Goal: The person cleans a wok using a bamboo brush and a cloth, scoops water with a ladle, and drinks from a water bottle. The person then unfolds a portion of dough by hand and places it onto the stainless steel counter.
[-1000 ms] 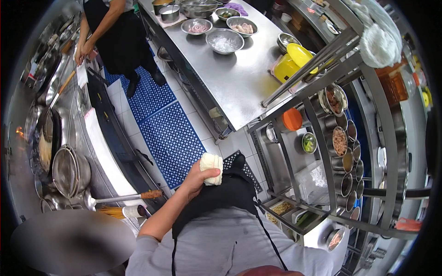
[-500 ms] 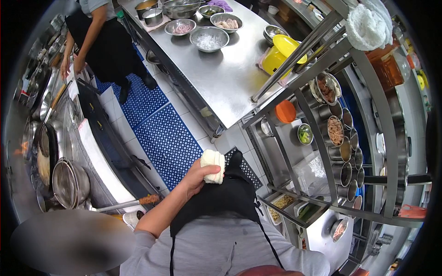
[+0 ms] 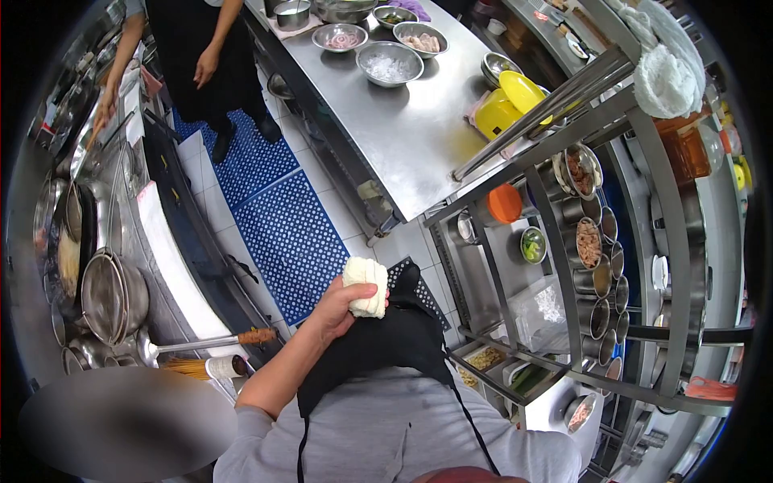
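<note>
My left hand (image 3: 342, 308) is wrapped round a folded cream-white cloth (image 3: 366, 287), held in front of my black apron with the thumb across it. My right hand is out of view. Below the cloth show the patterned blue floor mat (image 3: 302, 249) and a dark shoe. On the stove side to my left lie a ladle with a wooden handle (image 3: 256, 336) and a bristle brush with a pale band (image 3: 221, 367). Round wire strainers (image 3: 106, 298) rest near them.
At the upper left a co-worker (image 3: 193, 48) stands by the stove, one hand at a wooden handle. A steel table (image 3: 386, 153) bears several metal bowls and a yellow container (image 3: 497, 117). To my right, a metal rack (image 3: 564, 249) stands before several steel pots of food.
My view has shifted slightly, with the cloth still in my left hand. The co-worker's hands have moved apart, one now hanging by the apron.
</note>
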`<state>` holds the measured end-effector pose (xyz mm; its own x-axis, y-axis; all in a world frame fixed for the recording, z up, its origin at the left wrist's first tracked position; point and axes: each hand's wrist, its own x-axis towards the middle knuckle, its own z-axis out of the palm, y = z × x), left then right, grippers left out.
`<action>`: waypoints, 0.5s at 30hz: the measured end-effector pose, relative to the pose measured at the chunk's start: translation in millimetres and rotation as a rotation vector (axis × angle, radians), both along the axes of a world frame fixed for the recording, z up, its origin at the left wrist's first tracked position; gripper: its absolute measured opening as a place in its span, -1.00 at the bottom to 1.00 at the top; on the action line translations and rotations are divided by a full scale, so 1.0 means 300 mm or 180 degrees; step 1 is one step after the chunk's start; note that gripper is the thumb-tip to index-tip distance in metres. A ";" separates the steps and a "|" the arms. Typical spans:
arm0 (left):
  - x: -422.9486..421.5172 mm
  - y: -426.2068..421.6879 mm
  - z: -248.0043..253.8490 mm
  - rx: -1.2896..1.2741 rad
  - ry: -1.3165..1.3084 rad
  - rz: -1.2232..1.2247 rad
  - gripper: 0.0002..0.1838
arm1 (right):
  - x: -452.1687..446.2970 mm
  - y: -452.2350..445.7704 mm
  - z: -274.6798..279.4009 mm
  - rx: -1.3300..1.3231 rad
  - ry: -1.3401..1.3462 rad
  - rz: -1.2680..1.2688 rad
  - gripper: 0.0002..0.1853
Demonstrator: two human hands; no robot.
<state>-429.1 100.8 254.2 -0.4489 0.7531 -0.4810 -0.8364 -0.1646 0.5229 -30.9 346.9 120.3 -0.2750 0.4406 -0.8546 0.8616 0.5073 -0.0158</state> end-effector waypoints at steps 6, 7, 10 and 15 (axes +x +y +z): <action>0.002 0.003 -0.008 -0.0202 0.0283 0.0081 -0.57 | 0.002 0.003 0.011 -0.0026 0.0029 0.0075 -0.67; -0.003 0.016 -0.015 -0.0237 0.0328 0.0122 -0.57 | -0.005 0.006 0.014 -0.0018 0.0040 0.0095 -0.67; -0.016 0.070 -0.035 -0.0365 0.0475 0.0221 -0.60 | -0.021 0.021 0.022 -0.0024 0.0090 0.0128 -0.67; -0.105 0.236 -0.031 -0.0538 0.0983 0.0305 -0.36 | -0.052 0.065 0.029 -0.0110 0.0185 0.0229 -0.67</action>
<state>-460.7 171.5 244.9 -0.6572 0.6219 -0.4258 -0.6197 -0.1243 0.7750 -46.6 366.4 129.0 -0.3544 0.3885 -0.8506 0.8201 0.5662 -0.0831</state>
